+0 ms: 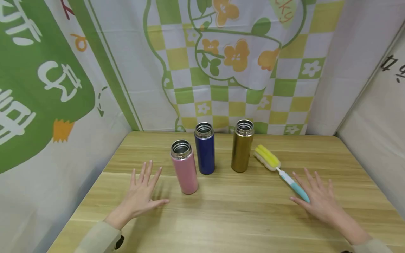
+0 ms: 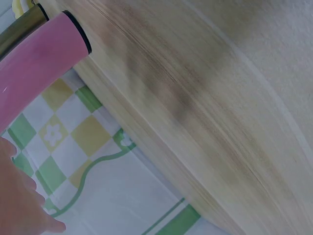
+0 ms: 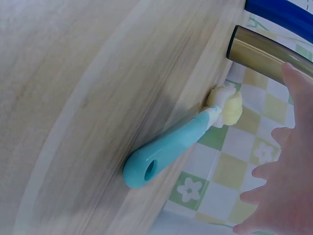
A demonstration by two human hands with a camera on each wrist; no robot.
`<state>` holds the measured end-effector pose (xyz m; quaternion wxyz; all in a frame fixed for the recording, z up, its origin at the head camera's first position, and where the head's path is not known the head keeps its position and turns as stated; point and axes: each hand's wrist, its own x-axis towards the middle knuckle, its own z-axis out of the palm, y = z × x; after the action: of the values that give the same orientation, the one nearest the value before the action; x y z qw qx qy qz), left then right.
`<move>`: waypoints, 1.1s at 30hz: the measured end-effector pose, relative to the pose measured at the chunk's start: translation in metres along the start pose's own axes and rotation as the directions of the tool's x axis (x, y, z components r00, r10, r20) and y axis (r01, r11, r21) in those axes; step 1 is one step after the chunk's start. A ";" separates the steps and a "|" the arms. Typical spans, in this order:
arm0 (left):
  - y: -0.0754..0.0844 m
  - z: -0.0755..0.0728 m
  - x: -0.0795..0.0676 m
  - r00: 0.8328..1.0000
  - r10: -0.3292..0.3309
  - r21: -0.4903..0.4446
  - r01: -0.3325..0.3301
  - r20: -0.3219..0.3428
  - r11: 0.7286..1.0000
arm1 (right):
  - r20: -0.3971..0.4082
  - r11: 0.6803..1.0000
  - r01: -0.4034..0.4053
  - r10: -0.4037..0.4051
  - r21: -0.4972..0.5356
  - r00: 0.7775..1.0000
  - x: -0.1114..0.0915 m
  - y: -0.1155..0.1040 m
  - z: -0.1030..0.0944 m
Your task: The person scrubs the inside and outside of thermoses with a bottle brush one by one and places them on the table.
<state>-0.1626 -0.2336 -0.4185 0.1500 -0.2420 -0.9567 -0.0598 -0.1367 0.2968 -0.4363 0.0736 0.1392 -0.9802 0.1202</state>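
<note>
My left hand (image 1: 141, 194) is spread with straight fingers over the left part of the table, left of a pink bottle (image 1: 186, 172). Fingers apart, my right hand (image 1: 319, 200) hovers beside the turquoise handle of a bottle brush (image 1: 297, 189); its yellow sponge head points to the back left. Behind the pink bottle stands a dark blue bottle (image 1: 205, 154), and a gold bottle (image 1: 242, 149) is right of that. All three are upright with lids off, steel rims showing. The right wrist view has the brush (image 3: 166, 147) lying on the wood, the right hand (image 3: 288, 171) apart from it.
The wooden table (image 1: 240, 225) ends at the back against a patterned curtain (image 1: 215, 98) with green and yellow checks. Fabric walls also close in the left and right sides.
</note>
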 end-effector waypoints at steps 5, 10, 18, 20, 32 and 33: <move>0.000 0.001 0.000 1.000 0.001 0.000 -0.001 -0.010 1.000 | -0.006 1.000 0.008 -0.008 0.000 1.000 0.000 0.001 0.000; 0.000 0.005 0.001 1.000 0.011 0.001 -0.011 -0.029 1.000 | -0.006 1.000 0.008 -0.008 0.003 1.000 0.001 0.005 0.002; 0.000 0.006 0.008 0.998 0.017 -0.035 -0.019 -0.063 0.999 | -0.031 0.999 0.041 -0.041 0.006 0.999 0.006 0.015 0.005; 0.001 0.005 0.010 0.997 0.021 -0.044 -0.024 -0.074 0.999 | -0.031 0.999 0.051 -0.051 0.005 0.998 0.008 0.018 0.005; 0.004 0.003 0.026 0.986 0.016 -0.166 -0.044 -0.168 0.985 | -0.038 0.997 0.077 -0.076 0.032 0.996 0.014 0.029 0.008; 0.004 0.003 0.027 0.983 0.016 -0.177 -0.048 -0.181 0.983 | -0.040 0.996 0.079 -0.077 0.045 0.996 0.014 0.030 0.008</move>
<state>-0.1843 -0.2170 -0.4128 0.2134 -0.2636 -0.9260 -0.1654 -0.1595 0.3190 -0.4479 0.0939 0.1767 -0.9693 0.1426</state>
